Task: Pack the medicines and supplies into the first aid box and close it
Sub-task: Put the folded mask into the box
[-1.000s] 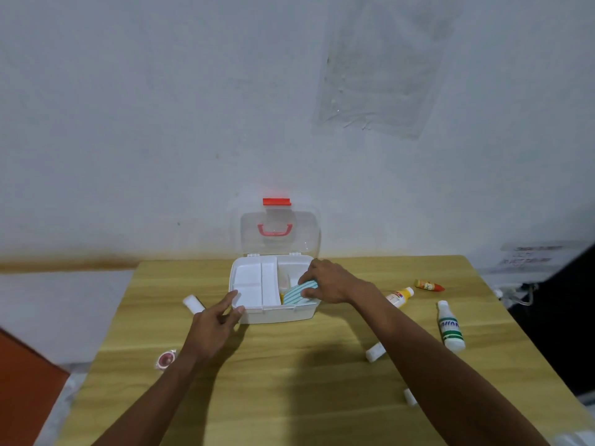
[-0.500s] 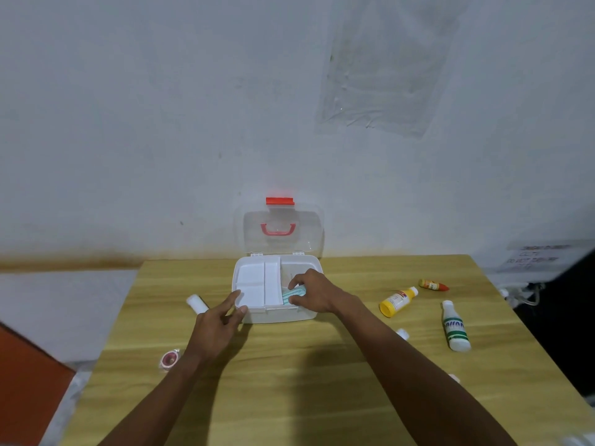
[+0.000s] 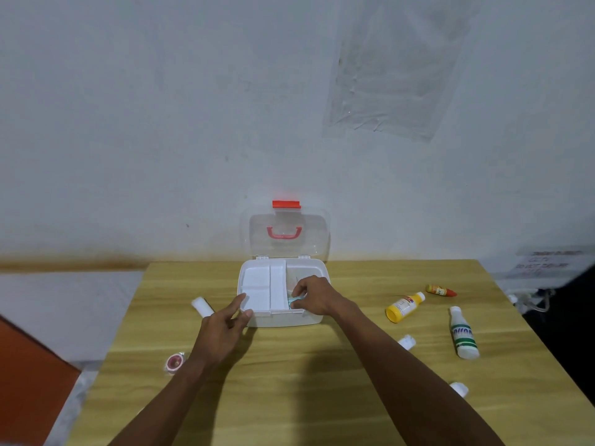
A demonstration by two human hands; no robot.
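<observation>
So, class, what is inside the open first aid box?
A white tray insert fills the left of the box. On the right, the right hand pinches a teal packet and hides anything else.

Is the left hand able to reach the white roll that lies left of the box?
Probably yes. The left hand only touches the box corner, and the white roll lies beside it on the table, with nothing between them.

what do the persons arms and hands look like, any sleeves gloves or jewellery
Both arms are bare from the lower edge of the picture up to the wrists, with no sleeves in view. The left hand and the right hand are ungloved. No watch, bracelet or ring shows on either, and no bandages, straps or markings are visible.
</observation>
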